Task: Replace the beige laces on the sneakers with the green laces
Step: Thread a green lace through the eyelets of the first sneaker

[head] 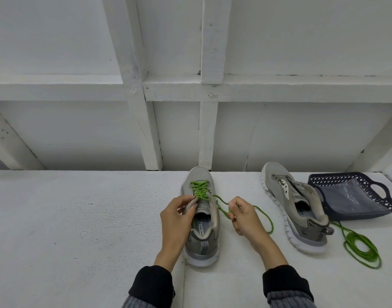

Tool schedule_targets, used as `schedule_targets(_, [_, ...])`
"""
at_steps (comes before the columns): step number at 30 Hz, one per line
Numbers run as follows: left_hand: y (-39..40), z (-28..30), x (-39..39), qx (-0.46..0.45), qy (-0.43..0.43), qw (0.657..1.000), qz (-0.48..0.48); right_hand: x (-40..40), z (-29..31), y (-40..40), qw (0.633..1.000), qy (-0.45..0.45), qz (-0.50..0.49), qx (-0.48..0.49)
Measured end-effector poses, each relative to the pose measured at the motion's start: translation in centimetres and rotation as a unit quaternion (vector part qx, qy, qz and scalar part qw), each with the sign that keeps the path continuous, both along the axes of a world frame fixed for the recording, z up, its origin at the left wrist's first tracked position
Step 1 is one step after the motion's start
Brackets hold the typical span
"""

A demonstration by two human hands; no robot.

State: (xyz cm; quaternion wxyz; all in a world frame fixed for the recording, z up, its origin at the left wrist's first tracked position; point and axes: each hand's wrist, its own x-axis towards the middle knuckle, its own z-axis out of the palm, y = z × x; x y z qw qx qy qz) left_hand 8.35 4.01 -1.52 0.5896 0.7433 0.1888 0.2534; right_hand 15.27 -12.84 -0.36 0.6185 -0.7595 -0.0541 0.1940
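Note:
A grey sneaker (201, 238) stands toe-away on the white table, its eyelets threaded with a green lace (199, 189). My left hand (177, 216) grips the sneaker's left collar near the top eyelets. My right hand (243, 216) pinches the loose end of that green lace, which loops out to the right. A second grey sneaker (301, 221) with no lace lies tilted on the right. Beside it a second green lace (361, 247) lies coiled on the table.
A dark blue plastic basket (354, 194) with a clear bag inside sits at the far right, tilted against the second sneaker. A white panelled wall (190, 130) rises directly behind the table. Bare table surface (79, 218) stretches to the left.

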Motion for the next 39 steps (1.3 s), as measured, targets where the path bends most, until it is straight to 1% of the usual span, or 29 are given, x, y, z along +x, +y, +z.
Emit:
schedule_targets(3, [0.0, 0.1, -0.2, -0.01, 0.007, 1.0, 0.015, -0.1, -0.6, 0.4, 0.999, 0.041, -0.024, 0.005])
schedule_targets(4, [0.0, 0.2, -0.3, -0.02, 0.007, 1.0, 0.022, -0.1, -0.6, 0.4, 0.998, 0.046, -0.034, -0.008])
schedule_targets(6, [0.2, 0.3, -0.4, -0.036, 0.004, 0.999, 0.029, 0.1, -0.9, 0.0, 0.995, 0.039, -0.06, -0.071])
schedule_targets(7, [0.2, 0.3, -0.4, -0.038, 0.005, 0.999, 0.028, 0.2, -1.1, -0.3, 0.989, 0.021, -0.074, -0.124])
schedule_targets(8, [0.2, 0.2, -0.4, -0.038, 0.007, 0.999, 0.026, 0.2, -1.3, -0.6, 0.978, -0.01, -0.079, -0.194])
schedule_targets(10, [0.1, 0.2, -0.3, -0.038, 0.009, 0.999, 0.027, 0.0, -1.6, -1.0, 0.936, -0.081, -0.058, -0.338])
schedule_targets(12, [0.0, 0.2, -0.3, -0.039, 0.008, 0.999, 0.028, 0.2, -2.0, -0.7, 0.899, -0.133, -0.037, -0.415])
schedule_targets(14, [0.0, 0.2, -0.4, -0.036, 0.005, 0.999, 0.026, 0.6, -2.3, 0.0, 0.876, -0.165, -0.028, -0.452])
schedule_targets(16, [0.1, 0.2, -0.5, -0.032, 0.002, 0.999, 0.023, 1.0, -2.4, 0.9, 0.865, -0.188, -0.025, -0.464])
schedule_targets(21, [0.5, 0.1, -0.7, -0.031, 0.007, 0.999, -0.003, 1.3, -2.5, 1.8, 0.852, -0.218, -0.027, -0.475])
schedule_targets(23, [0.7, 0.0, -0.7, -0.016, 0.014, 1.0, -0.01, 1.1, -1.9, 1.9, 0.854, -0.219, -0.039, -0.47])
schedule_targets(26, [0.8, 0.3, -0.8, 0.017, 0.026, 1.0, 0.004, 0.9, -0.3, 1.9, 0.857, -0.238, -0.078, -0.451])
schedule_targets(27, [0.8, 0.4, -0.7, 0.034, 0.032, 0.999, 0.009, 0.8, 0.4, 1.8, 0.863, -0.244, -0.08, -0.434])
schedule_targets(28, [0.8, 0.6, -0.8, 0.051, 0.04, 0.998, 0.012, 0.8, 1.2, 1.9, 0.887, -0.24, -0.07, -0.389])
schedule_targets(30, [0.9, 0.9, -0.7, 0.069, 0.056, 0.996, 0.01, 0.8, 2.9, 2.2, 0.951, -0.199, -0.032, -0.236])
schedule_targets(31, [0.9, 1.1, -0.6, 0.071, 0.064, 0.995, 0.008, 0.7, 3.6, 2.4, 0.967, -0.183, -0.016, -0.175])
schedule_targets(32, [1.1, 1.2, -0.6, 0.071, 0.073, 0.995, 0.008, 0.6, 4.0, 2.6, 0.972, -0.181, -0.002, -0.153])
schedule_targets(33, [1.2, 1.3, -0.5, 0.067, 0.082, 0.994, 0.008, 0.6, 4.2, 2.8, 0.968, -0.188, 0.013, -0.164])
schedule_targets(34, [1.4, 1.3, -0.4, 0.059, 0.089, 0.994, 0.006, 0.6, 4.2, 2.9, 0.96, -0.197, 0.018, -0.196])
schedule_targets(35, [1.5, 1.4, -0.4, 0.049, 0.094, 0.994, 0.004, 0.6, 3.9, 2.8, 0.945, -0.211, 0.015, -0.248])
schedule_targets(37, [1.8, 1.4, -0.3, 0.03, 0.103, 0.994, 0.0, 0.7, 3.7, 2.5, 0.903, -0.227, -0.001, -0.365])
schedule_targets(39, [1.9, 1.5, -0.3, 0.02, 0.109, 0.994, 0.001, 0.6, 4.1, 2.0, 0.864, -0.236, -0.011, -0.445])
